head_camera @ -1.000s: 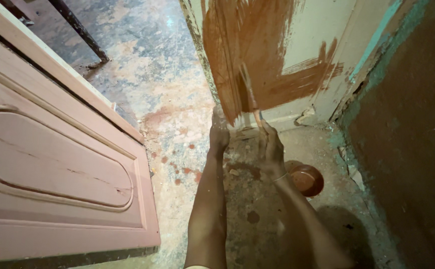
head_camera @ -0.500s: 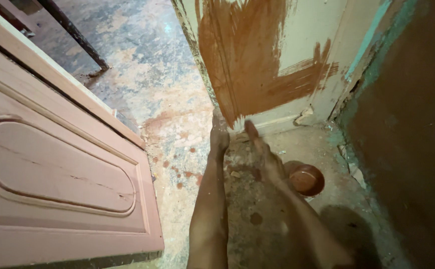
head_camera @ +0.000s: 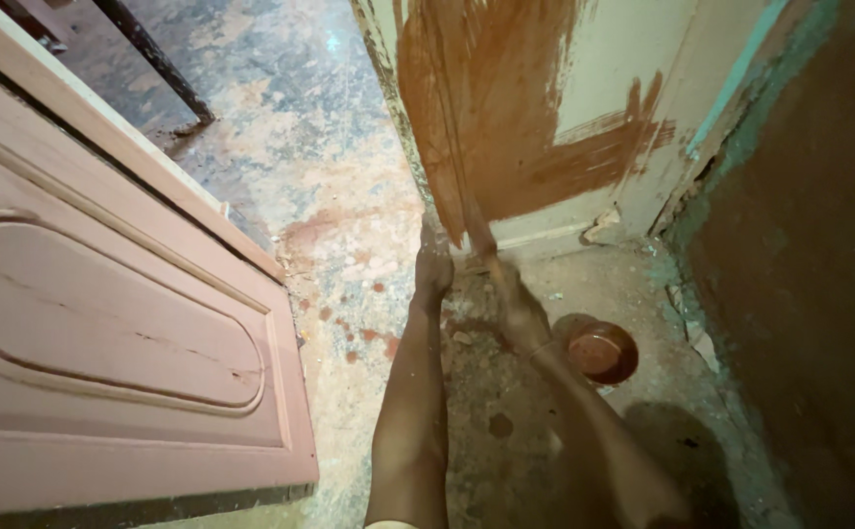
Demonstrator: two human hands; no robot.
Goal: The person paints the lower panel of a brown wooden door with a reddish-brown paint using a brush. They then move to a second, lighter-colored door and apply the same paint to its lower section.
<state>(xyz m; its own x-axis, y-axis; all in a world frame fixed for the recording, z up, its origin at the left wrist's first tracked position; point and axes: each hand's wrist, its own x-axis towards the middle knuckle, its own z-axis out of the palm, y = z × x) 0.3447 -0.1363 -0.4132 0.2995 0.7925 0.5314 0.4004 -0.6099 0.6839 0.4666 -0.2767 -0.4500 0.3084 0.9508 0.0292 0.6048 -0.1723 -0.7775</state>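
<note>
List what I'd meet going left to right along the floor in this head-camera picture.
Pink panelled door lying flat → left hand → right hand with a brush at the brown-painted panel → bowl of brown paint → dark wall.

Single head-worn view, aimed steeply downward at close range.

The scene is seen from above the person's own forearms, which are extended forward from the bottom edge towards a cream wooden door partly coated in brown paint point(head_camera: 506, 118) at the upper centre. A stained, paint-speckled concrete floor point(head_camera: 300, 157) is taken in beneath, with a pink panelled door leaf point(head_camera: 104, 333) cropped at the left and a dark brown wall point(head_camera: 819, 294) cropped at the right. No second view is provided, so nothing is shared.
</note>
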